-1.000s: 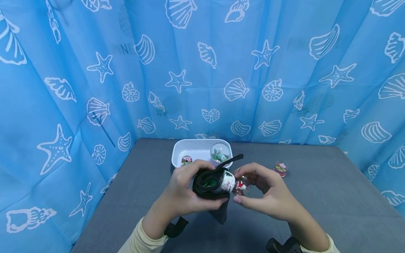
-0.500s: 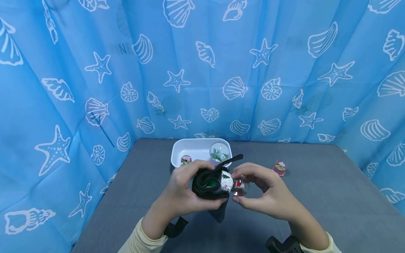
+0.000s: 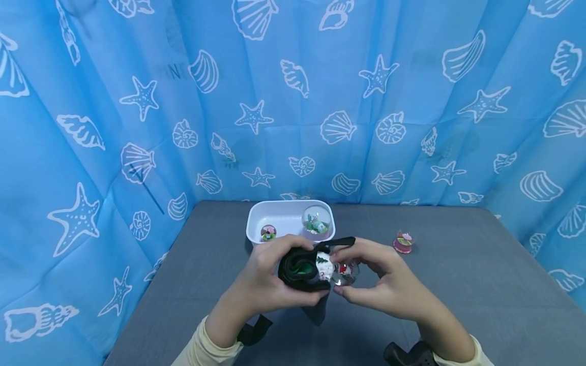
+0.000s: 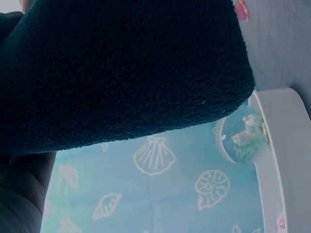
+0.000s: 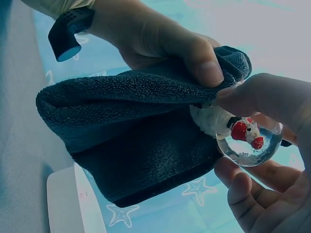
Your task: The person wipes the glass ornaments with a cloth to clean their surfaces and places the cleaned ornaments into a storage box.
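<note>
My left hand (image 3: 263, 279) grips a dark, folded towel (image 3: 298, 269), thumb and fingers on either side of it. The towel lies against the white base of a small snow globe (image 3: 344, 273) with a red-and-white figure inside. A green tree decorates that base. With thumb and fingers, my right hand (image 3: 386, 277) holds the globe at its clear dome and by the base. In the right wrist view, the towel (image 5: 136, 136) hangs down in folds and partly covers the base. It fills most of the left wrist view, hiding the left fingers.
A white tray (image 3: 261, 207) stands behind the hands, holding a larger snow globe (image 3: 316, 222) and a smaller one (image 3: 268, 233). Farther right on the grey table (image 3: 458, 274) sits a pink-based globe (image 3: 403, 243). A blue shell-print curtain (image 3: 293, 127) surrounds the table.
The held globe has shifted slightly left and turned, its base closer into the towel. The towel's loose strip has dropped a little toward the right index finger. The left hand keeps its grip.
</note>
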Motion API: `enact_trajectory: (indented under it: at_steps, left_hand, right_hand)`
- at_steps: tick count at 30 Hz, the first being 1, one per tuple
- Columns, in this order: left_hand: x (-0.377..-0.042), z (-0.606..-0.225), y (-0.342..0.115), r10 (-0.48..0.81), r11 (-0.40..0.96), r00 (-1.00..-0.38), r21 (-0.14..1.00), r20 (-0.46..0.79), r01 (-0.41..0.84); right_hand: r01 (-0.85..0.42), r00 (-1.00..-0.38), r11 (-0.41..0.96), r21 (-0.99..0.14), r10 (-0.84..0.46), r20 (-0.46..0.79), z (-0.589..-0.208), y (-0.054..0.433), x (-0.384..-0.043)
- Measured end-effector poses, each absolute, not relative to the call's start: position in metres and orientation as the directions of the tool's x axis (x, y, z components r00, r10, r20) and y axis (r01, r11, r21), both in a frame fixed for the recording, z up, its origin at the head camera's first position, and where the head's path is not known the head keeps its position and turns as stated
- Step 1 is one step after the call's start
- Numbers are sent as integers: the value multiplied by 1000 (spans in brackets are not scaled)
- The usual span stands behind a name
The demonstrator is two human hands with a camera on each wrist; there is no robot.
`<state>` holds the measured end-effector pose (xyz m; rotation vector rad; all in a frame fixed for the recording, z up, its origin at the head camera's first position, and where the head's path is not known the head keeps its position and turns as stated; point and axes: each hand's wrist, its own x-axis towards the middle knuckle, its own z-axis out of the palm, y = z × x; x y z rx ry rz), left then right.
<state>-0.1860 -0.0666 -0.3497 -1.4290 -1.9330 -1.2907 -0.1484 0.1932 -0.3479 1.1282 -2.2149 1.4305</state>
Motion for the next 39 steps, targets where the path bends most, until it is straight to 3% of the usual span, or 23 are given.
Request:
enact_trajectory:
  at_steps: [28,39]
  left_hand:
    - [-183,-350,-69,578,113,-415,435,702,893]
    - [-181,-347,-67,577,34,-373,434,727,900]
  right_hand:
    - [-760,-636,257,-596,-484,602,-345,193,-145]
    - [-788,-599,190,-586,-457,657,-338,193,-139]
